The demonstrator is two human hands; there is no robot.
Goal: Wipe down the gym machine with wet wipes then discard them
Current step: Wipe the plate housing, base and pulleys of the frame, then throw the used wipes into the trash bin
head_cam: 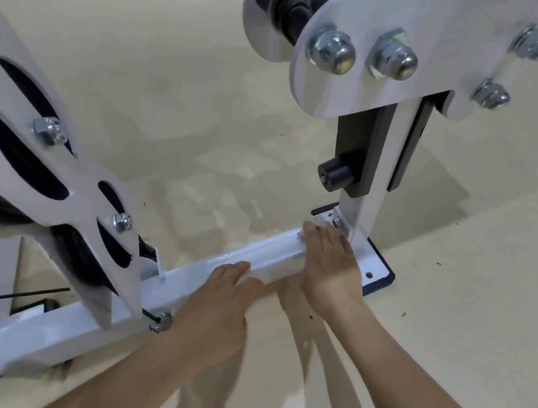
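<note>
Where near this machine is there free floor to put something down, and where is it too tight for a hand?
Free: the floor beyond the bar, between the slotted plate and the post; the floor right of the right hand. Crowded: the post's foot, where the right hand lies, and under the slotted plate beside the left hand.

White gym machine [273, 257], beige floor [190, 92]

Bare forearms [410, 371], left hand [219, 305], right hand [331, 270]
</note>
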